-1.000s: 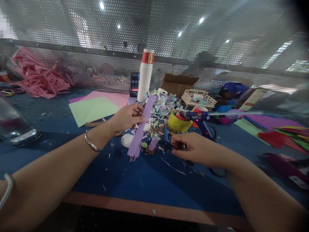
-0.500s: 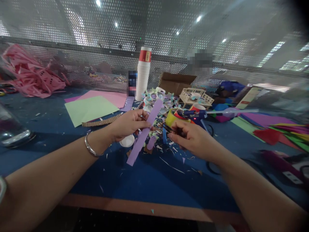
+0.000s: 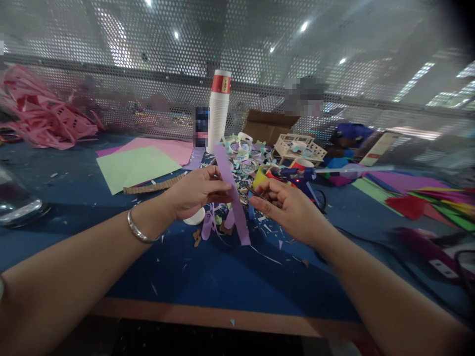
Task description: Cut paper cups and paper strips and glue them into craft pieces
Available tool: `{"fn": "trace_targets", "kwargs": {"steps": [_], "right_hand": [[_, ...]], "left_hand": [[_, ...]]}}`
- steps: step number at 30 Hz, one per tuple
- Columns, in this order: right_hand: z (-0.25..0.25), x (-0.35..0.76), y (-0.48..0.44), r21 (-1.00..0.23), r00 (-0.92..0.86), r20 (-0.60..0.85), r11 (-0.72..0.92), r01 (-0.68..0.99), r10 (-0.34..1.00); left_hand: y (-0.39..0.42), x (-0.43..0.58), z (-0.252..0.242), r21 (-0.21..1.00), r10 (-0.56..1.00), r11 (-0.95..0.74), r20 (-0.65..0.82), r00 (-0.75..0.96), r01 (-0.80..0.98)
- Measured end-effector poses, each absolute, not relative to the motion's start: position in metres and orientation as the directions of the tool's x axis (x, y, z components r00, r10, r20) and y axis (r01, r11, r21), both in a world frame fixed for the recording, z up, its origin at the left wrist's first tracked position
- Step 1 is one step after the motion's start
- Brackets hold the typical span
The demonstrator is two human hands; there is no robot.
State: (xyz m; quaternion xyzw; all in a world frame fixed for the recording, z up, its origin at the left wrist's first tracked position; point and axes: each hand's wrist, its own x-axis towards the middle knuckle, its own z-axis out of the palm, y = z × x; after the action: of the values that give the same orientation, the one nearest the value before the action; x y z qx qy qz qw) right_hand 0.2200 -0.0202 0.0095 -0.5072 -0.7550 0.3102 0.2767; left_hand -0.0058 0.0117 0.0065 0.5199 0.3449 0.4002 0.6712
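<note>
My left hand (image 3: 200, 190) pinches a long purple paper strip (image 3: 234, 202) near its middle. The strip leans, its upper end to the left and its lower end to the right. Just right of it, my right hand (image 3: 284, 205) is closed around dark scissors (image 3: 253, 191); mostly their thin tips show, pointing at the strip, and the fingers hide the handles. Below the left hand lie a white round lid-like piece (image 3: 195, 217) and small purple paper cut-outs (image 3: 207, 226).
Behind the hands stand a stack of paper cups (image 3: 218, 111), a pile of paper crafts (image 3: 247, 153) and a small wooden frame (image 3: 300, 148). A blue glue gun (image 3: 302, 175) and yellow tape roll (image 3: 261, 177) sit right. Green paper (image 3: 139, 168) lies left; a power strip (image 3: 434, 257) lies far right.
The purple strip has turned in my left hand: its top swung left and its bottom swung right. My right hand stays close to it with the scissors. The view shifted slightly.
</note>
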Motion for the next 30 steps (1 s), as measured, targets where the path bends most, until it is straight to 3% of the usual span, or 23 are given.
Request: {"fn": "trace_targets", "kwargs": {"steps": [10, 16, 19, 30], "right_hand": [[0.009, 0.216, -0.021, -0.802, -0.399, 0.084, 0.3, 0.517, 0.913], [0.01, 0.217, -0.022, -0.819, -0.403, 0.1, 0.305, 0.486, 0.91], [0.011, 0.217, -0.023, -0.812, -0.394, 0.109, 0.31, 0.494, 0.913], [0.013, 0.22, -0.021, -0.83, -0.257, 0.191, 0.295, 0.473, 0.947]], "left_hand": [[0.013, -0.004, 0.008, 0.899, 0.962, 0.132, -0.015, 0.273, -0.417], [0.005, 0.002, 0.008, 0.945, 0.885, 0.238, -0.115, 0.451, -0.226], [0.001, 0.004, 0.008, 0.958, 0.877, 0.242, -0.149, 0.456, -0.153], [0.006, 0.003, 0.008, 0.916, 0.921, 0.237, -0.107, 0.374, -0.324]]}}
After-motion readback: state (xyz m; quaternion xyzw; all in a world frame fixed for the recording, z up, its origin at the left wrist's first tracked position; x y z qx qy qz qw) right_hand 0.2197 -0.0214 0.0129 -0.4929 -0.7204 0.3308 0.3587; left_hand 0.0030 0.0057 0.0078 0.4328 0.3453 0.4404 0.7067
